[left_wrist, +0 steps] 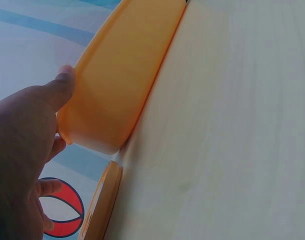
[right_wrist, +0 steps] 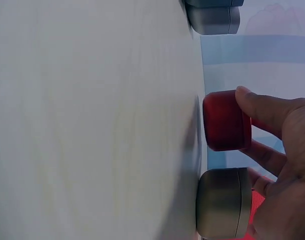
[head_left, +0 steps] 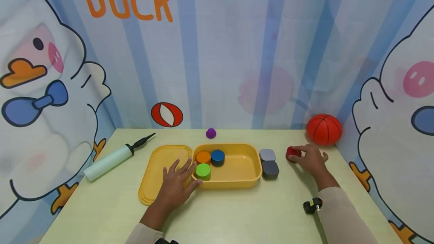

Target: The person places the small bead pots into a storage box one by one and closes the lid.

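Observation:
My right hand pinches a small red tin between thumb and fingers, at the right of the table. Close beside it in the right wrist view stands a dark metallic tin, which the hand hides in the head view. With fingers spread and fairly straight, my left hand touches the left end of a yellow plastic box; its thumb lies at the box's rim in the left wrist view. Inside the box's left part sit an orange tin, a blue tin and a green tin.
Right of the box stand a light grey tin and a dark grey tin. A yellow lid lies partly under the left hand. Farther out are a pale green hand pump, a small purple object and a red ball.

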`<control>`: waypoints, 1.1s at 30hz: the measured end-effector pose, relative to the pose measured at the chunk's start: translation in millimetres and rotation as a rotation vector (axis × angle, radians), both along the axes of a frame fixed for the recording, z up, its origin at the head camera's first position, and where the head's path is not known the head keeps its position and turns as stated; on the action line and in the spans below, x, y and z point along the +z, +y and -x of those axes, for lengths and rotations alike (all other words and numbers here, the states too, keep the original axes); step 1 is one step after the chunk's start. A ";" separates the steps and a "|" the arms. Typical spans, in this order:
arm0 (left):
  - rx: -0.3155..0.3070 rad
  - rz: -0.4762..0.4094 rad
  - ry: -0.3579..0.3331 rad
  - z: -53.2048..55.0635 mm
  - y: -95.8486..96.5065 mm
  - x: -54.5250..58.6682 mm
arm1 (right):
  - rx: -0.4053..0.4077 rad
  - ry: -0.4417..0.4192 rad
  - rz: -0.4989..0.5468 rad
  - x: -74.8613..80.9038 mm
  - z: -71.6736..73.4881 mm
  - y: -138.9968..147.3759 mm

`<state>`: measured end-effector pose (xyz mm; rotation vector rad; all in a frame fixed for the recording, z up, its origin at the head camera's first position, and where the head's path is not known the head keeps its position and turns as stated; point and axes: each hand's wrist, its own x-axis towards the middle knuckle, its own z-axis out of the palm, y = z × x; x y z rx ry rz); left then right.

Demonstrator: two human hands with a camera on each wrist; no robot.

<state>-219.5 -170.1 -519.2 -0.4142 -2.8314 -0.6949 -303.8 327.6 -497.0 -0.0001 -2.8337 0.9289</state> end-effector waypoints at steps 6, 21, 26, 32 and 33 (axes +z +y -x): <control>-0.001 0.005 0.015 0.1 -0.3 -1.1 | 0.023 0.092 0.026 0.1 -1.9 -4.3; 0.000 -0.005 0.001 -1.4 0.9 0.5 | 0.131 0.241 0.155 15.4 -21.9 -39.2; -0.004 -0.008 0.002 -2.6 1.4 2.5 | 0.163 0.303 0.178 19.5 -27.7 -55.7; -0.009 0.002 0.017 -0.5 -0.1 -0.5 | 0.243 0.374 0.195 24.3 -30.8 -77.8; -0.010 0.003 0.021 -0.1 -0.4 -1.3 | 0.257 0.381 0.198 25.1 -30.9 -81.4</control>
